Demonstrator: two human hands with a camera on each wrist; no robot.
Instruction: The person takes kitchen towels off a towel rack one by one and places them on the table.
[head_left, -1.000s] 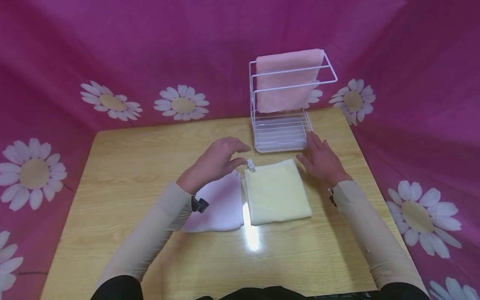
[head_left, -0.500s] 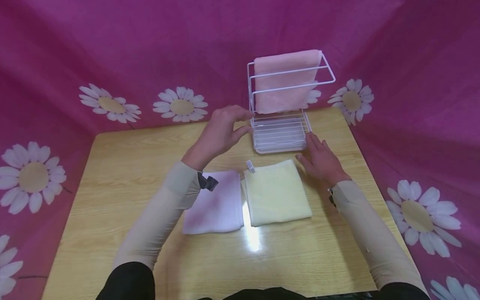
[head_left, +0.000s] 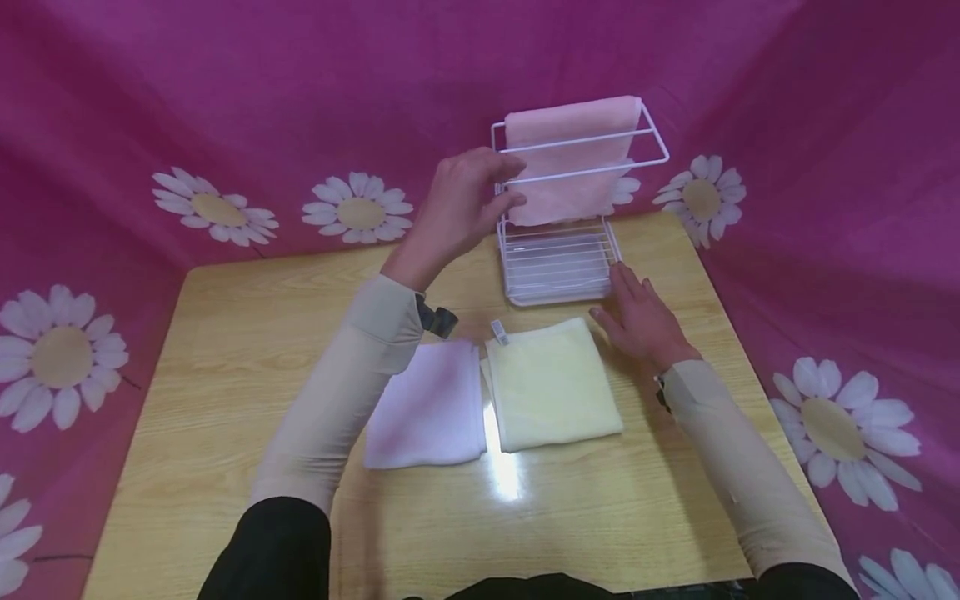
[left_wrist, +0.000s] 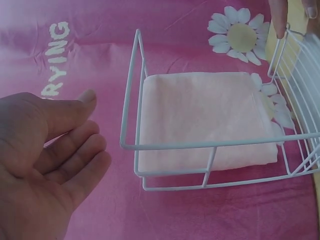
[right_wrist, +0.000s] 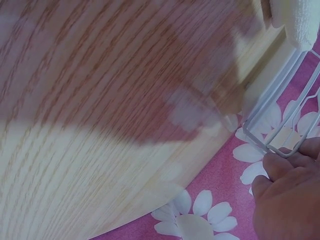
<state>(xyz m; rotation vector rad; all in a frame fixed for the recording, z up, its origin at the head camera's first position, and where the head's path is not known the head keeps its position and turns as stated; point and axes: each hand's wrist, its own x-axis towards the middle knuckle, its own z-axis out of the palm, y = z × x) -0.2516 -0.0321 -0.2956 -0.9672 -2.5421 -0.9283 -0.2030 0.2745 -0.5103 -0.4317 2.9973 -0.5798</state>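
Note:
A white wire rack stands at the back right of the table, with a folded pink cloth hanging over its upper bar. Beside the rack's upper left end is my left hand, thumb and index finger apart. The left wrist view shows that left hand holding nothing, with a gap to the wire. My right hand touches the lower right side of the rack with its fingers fairly straight. Folded on the table in front lie a yellow cloth with a white tag and a lilac cloth.
The wooden table has a bright reflection near its front. A magenta curtain with white daisies encloses the back and both sides. The rack's open bars stick out toward me above its base.
My left hand has moved up and away from the yellow cloth's tag to the rack's upper left side. My right hand has stayed at the rack's lower right.

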